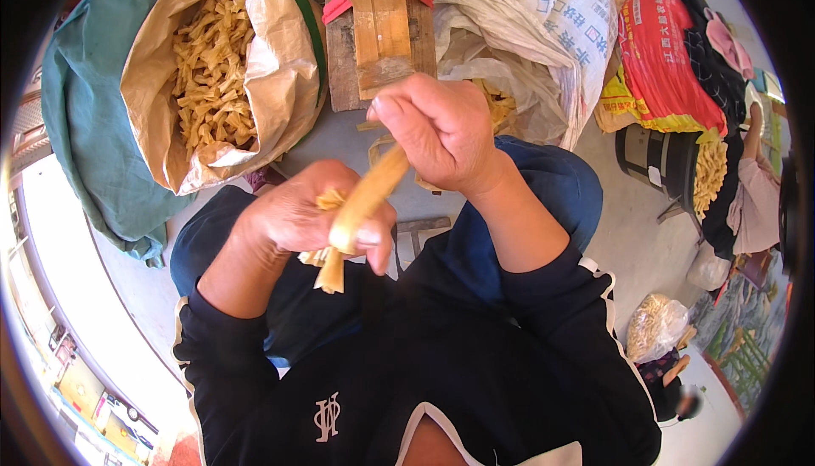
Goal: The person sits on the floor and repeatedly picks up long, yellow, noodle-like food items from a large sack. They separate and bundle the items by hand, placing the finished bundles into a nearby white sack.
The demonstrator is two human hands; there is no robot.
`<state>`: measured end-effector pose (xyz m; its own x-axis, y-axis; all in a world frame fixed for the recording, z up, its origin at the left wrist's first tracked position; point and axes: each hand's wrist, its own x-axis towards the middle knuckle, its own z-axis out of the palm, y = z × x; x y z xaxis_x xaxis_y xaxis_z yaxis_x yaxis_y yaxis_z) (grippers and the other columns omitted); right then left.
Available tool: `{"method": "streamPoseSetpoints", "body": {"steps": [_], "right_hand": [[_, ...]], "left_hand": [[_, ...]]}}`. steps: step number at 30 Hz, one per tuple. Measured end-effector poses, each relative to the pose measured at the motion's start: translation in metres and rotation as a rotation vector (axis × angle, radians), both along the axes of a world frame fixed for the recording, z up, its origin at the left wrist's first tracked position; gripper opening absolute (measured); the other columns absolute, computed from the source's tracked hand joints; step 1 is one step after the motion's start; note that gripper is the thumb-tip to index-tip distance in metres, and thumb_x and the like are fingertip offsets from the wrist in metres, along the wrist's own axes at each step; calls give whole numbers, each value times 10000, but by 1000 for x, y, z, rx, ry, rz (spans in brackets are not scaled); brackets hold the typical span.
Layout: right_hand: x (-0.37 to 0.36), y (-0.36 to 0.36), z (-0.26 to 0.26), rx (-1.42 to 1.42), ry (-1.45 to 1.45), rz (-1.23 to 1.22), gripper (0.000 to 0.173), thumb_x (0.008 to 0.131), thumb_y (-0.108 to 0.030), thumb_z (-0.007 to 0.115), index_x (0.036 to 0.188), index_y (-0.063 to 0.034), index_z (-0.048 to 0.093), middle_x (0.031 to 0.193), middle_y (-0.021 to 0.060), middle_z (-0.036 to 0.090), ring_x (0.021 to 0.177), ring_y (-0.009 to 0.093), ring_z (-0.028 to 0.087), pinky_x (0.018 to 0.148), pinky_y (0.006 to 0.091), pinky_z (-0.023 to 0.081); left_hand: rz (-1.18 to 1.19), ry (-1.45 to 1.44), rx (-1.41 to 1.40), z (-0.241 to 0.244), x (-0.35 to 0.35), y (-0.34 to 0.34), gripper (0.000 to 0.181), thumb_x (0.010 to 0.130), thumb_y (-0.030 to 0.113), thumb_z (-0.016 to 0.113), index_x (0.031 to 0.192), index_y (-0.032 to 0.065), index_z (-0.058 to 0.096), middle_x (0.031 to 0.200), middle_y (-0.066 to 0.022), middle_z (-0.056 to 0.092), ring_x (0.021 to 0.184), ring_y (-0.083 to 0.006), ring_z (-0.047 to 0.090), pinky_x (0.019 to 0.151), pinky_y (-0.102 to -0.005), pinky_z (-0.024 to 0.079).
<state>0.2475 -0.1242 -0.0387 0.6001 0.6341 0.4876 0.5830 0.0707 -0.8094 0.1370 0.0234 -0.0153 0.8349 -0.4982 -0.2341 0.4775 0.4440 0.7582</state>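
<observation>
A flat, pale yellow, fibrous strip [372,192] runs taut and slanting between my two hands, in front of my lap. My left hand [305,205] grips its lower part, where the strip bends over and short cut ends [331,272] hang below the fingers. More yellow ends poke out above that thumb. Higher up and to the right, my right hand [446,132] is closed as a fist on the strip's upper end, which the fingers hide. Just beyond this fist stands a wooden block [382,33] on a plank, with red cloth ties.
At left, a brown-lined sack [274,52] holds many knotted yellow strips [213,71]. A white woven sack [522,14] with more yellow pieces stands at right. Farther right are a red sack [662,52], a dark basket [662,157] of yellow pieces, and other people [754,198].
</observation>
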Motion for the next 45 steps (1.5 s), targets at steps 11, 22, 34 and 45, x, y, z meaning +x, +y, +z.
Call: {"method": "streamPoseSetpoints", "body": {"steps": [11,22,34,45], "right_hand": [[-18,5,1,-120,1705,530,135,864,-162,608,941,-64,660,618,-45,482,500,41,381,448,180,265],[-21,6,-1,11,981,19,209,876,-203,619,907,3,634,707,42,644,625,96,602,506,212,432],[-22,10,-1,-339,978,149,399,949,-358,450,773,-23,578,533,-14,472,441,63,348,430,205,293],[-6,0,-4,-192,1349,337,367,894,-350,581,747,-15,611,579,-50,440,499,29,293,458,192,212]], "left_hand": [[324,-805,1217,0,6,22,333,688,164,706,980,12,660,802,-83,573,645,-187,576,559,-282,456],[482,-517,1034,-10,12,12,233,772,-24,579,989,21,651,1161,-144,589,962,-285,612,822,-334,485],[605,-631,941,-6,8,26,93,810,-17,562,848,-52,639,1055,-145,610,880,-234,610,751,-330,496],[602,92,469,2,8,31,171,825,139,672,917,-1,632,782,-46,613,642,-95,558,588,-221,463]]}}
